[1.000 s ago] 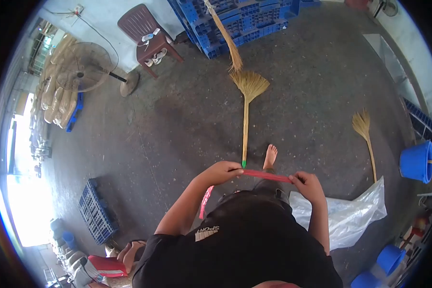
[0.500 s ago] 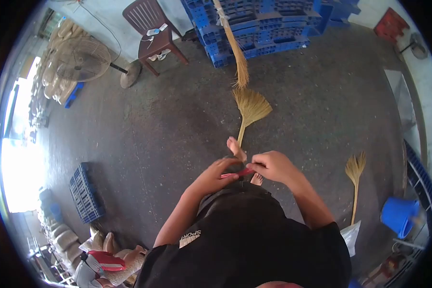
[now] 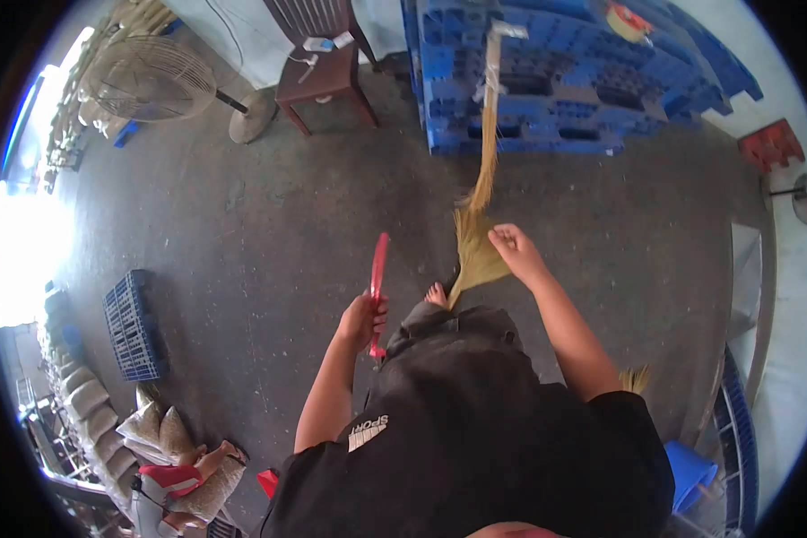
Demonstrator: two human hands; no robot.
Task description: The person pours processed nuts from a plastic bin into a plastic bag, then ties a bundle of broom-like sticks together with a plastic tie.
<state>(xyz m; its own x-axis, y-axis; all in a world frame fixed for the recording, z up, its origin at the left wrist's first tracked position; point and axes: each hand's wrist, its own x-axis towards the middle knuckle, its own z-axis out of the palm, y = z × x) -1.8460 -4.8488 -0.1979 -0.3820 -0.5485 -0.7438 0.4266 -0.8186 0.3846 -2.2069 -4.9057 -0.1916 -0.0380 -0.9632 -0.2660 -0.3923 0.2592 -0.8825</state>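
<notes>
My left hand (image 3: 362,321) is wrapped round a long, thin red strip (image 3: 379,264) that stands up above the fist and shows again below it. Over the fan-shaped straw broom (image 3: 481,255), my right hand (image 3: 516,251) is raised with its fingers partly curled; whether anything small is between them is hidden. The broom lies on the floor by my foot (image 3: 437,294). Just beyond it a second broom (image 3: 489,148) leans on the stacked blue pallets (image 3: 556,99).
A standing fan (image 3: 148,81) and a brown chair (image 3: 318,85) are at the back left. At left lies a blue crate (image 3: 133,325). A co-worker (image 3: 175,480) is beside filled sacks (image 3: 161,430) at lower left. A blue bucket (image 3: 689,475) stands at lower right.
My hands have moved apart: the left went left with the red strip, now upright, and the right went forward off it. The view has shifted forward, showing more of the pallets.
</notes>
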